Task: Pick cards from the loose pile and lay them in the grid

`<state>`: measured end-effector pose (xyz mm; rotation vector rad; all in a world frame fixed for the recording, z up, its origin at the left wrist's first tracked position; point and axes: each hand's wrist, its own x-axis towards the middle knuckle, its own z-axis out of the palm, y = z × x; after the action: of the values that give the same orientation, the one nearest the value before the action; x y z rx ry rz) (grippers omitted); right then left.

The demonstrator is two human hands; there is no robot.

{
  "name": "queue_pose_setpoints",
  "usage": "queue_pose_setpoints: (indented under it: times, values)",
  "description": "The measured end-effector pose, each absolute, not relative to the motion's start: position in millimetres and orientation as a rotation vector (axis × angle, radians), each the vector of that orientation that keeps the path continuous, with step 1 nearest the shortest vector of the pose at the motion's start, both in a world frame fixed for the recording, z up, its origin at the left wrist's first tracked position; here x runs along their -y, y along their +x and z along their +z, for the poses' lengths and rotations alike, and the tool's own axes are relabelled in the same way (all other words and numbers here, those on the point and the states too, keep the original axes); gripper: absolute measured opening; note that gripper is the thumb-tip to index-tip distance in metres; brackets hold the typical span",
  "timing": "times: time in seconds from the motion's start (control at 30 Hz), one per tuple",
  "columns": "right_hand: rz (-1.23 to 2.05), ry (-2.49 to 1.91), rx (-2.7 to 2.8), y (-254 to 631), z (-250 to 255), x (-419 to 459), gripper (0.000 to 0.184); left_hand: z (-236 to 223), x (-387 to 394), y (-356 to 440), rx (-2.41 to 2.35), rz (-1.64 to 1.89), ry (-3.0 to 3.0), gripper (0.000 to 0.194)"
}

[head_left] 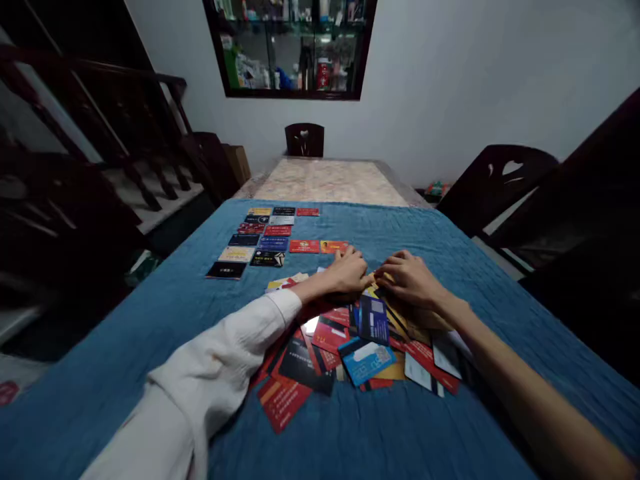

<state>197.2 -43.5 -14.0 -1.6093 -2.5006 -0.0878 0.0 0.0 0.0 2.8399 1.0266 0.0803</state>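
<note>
On blue cloth [360,440], white wall [430,87] beyond, my left hand [349,270] and right hand [409,277], grip unclear, touch heaped multicoloured cards [367,360].

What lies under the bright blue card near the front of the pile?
Parts of a gold card and a red card peek out from beneath the bright blue card, toward its lower right. Anything else there is covered.
</note>
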Motion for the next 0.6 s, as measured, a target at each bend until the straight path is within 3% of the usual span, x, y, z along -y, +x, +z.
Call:
queue_pose_setpoints:
  times: [0.3, 0.6]
  values:
    - [-0.088, -1.625, 2.507, 192, -14, 45, 0.031, -13, -4, 9, -1.2, 0.223, 2.634, 0.025]
    - [-0.074, -1.685, 2.521, 174, -10, 42, 0.045, -9, -8, -11, -1.359, 0.255, 2.59, 0.03]
